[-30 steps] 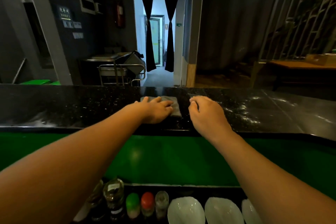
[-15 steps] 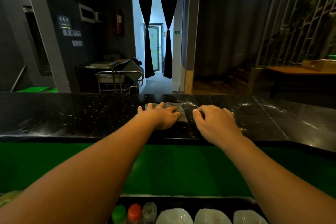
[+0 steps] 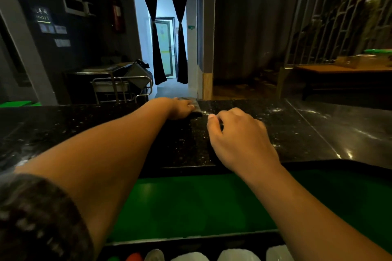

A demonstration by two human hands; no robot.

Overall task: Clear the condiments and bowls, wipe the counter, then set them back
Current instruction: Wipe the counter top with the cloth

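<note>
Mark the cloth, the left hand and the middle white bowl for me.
cloth [image 3: 197, 106], head view, grey edge showing just past the fingertips.
left hand [image 3: 181, 109], head view, back of the hand.
middle white bowl [image 3: 238, 256], head view, the visible upper part at the frame's bottom edge.

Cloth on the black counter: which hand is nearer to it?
Left. The left hand rests on the cloth at the counter's far edge; the right hand sits nearer the person, apart from it.

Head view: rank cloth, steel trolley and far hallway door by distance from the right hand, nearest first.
1. cloth, just left of the right hand, under the left hand.
2. steel trolley, beyond the counter, left.
3. hallway door, far back, centre.
</note>
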